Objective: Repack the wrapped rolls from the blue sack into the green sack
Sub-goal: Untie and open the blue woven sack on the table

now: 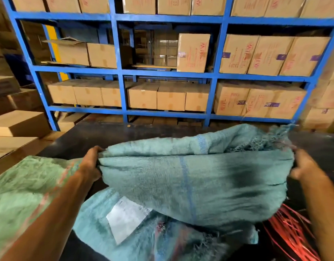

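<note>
A light blue woven sack (190, 178) is stretched between my two hands above a dark table (105, 136). My left hand (90, 164) grips its left edge and my right hand (303, 166) grips its right edge, near the frayed mouth. Its lower part, or a second blue sack, lies crumpled underneath with a white paper label (126, 217) on it. The green sack (24, 189) lies at the left, partly under my left forearm. No wrapped rolls are visible.
A bundle of red strapping (290, 234) lies at the lower right. Blue steel shelving (121, 72) with several cardboard boxes stands behind the table. More cardboard boxes (17, 125) are stacked at the left.
</note>
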Tool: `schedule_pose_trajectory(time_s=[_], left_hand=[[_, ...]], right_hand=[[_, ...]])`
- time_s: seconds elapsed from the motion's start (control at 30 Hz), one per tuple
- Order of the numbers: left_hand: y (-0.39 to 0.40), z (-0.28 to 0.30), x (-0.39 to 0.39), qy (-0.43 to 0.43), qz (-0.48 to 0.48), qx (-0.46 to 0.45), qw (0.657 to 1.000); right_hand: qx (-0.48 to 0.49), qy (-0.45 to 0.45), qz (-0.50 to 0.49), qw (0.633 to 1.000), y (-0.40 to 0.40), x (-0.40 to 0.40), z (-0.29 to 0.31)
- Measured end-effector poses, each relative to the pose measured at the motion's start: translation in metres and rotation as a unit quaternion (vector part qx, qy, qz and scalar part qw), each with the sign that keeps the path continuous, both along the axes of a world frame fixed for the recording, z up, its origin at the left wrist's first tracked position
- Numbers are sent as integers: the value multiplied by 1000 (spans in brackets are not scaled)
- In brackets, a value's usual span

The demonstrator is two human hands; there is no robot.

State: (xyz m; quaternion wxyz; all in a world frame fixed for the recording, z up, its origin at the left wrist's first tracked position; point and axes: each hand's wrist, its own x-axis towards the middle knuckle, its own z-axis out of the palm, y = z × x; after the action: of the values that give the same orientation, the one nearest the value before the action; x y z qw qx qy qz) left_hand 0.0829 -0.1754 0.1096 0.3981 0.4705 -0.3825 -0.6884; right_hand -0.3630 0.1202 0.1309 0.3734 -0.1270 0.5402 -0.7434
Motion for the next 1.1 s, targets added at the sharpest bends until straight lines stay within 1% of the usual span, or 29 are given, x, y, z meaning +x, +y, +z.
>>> schedule_pose_trajectory(time_s=[0.03, 0.07, 0.1, 0.13, 0.17, 0.23, 0.33, 0.37, 0.4, 0.43, 0.47, 0.5, 0.53, 0.6, 0.63, 0.67, 0.7, 0.73, 0.77, 0.8, 0.83, 0.87, 0.9, 0.93, 0.97, 1.0, 1.03, 1.07, 1.1], left_hand=[[0, -1, -3, 1, -22, -33, 999], [1, -1, -3, -11, -48, -71, 996], [-4, -9, -1, -44, -68, -115, 990], [-6, -16, 2, -108, -83, -150, 979], [-9, -25, 5, -182, -82, -189, 961], [-4, -42, 10, -302, -47, -226, 925], [5, -63, 16, -399, -9, -233, 887], [10, -63, 16, -407, -5, -222, 886], [13, -62, 15, -389, -1, -202, 899], [12, -59, 13, -337, 6, -166, 927], [13, -53, 7, -263, 17, -121, 957], [14, -46, 1, -188, 20, -71, 979], [16, -36, -7, -120, 12, -31, 992], [20, -20, -19, -45, -36, 37, 998], [23, -13, -22, -33, -67, 64, 995], [25, -6, -21, -36, -91, 79, 992], [23, -4, -17, -42, -92, 85, 991], [18, -3, -12, -32, -81, 90, 992], [12, -4, -6, -19, -61, 93, 994], [7, -6, 0, 0, -47, 94, 995], [4, -7, 2, 8, -36, 92, 995], [2, -10, 1, 14, -30, 87, 996], [1, -14, -2, 20, -33, 74, 997], [2, -19, -6, 9, -49, 41, 998], [6, -20, -9, -25, -76, -8, 997], [10, -23, -12, -85, -101, -59, 990], [10, -26, -14, -158, -116, -109, 975], [8, -30, -16, -248, -124, -166, 946], [5, -32, -18, -334, -131, -221, 907]], right_hand=[[21, 42, -14, 999, 2, 1, -1], [39, 81, 19, 996, 3, 2, -4], [75, 128, 59, 987, 5, 11, -3], [113, 177, 79, 975, 4, 10, -5], [148, 220, 98, 959, 4, 16, -3], [244, 298, 67, 921, -3, 23, -8], [327, 414, 14, 850, -21, 39, -20], [349, 443, -6, 826, -26, 46, -22], [364, 460, -30, 809, -33, 45, -29], [381, 459, -53, 801, -38, 49, -32], [371, 444, -78, 812, -44, 47, -38], [359, 386, -94, 844, -50, 45, -41], [335, 310, -104, 884, -59, 35, -48], [260, 165, -56, 950, -70, 23, -60], [211, 133, -17, 968, -69, 14, -62], [177, 119, 33, 976, -63, 8, -57], [145, 134, 95, 976, -50, -1, -49], [87, 154, 124, 976, -41, -8, -43], [-11, 170, 137, 976, -24, -5, -33], [-68, 119, 192, 972, -14, -5, -30], [-77, 85, 199, 973, -12, -12, -23], [-30, 12, 162, 986, -6, -3, -5], [21, 13, 103, 994, -5, 5, -5], [44, 66, 57, 995, -3, 10, -8], [68, 97, 55, 991, -2, 16, -10], [100, 146, 67, 982, -1, 22, -13], [161, 205, 61, 964, -3, 22, -16], [220, 243, 42, 944, -5, 21, -21], [258, 264, 17, 929, -10, 24, -24]])
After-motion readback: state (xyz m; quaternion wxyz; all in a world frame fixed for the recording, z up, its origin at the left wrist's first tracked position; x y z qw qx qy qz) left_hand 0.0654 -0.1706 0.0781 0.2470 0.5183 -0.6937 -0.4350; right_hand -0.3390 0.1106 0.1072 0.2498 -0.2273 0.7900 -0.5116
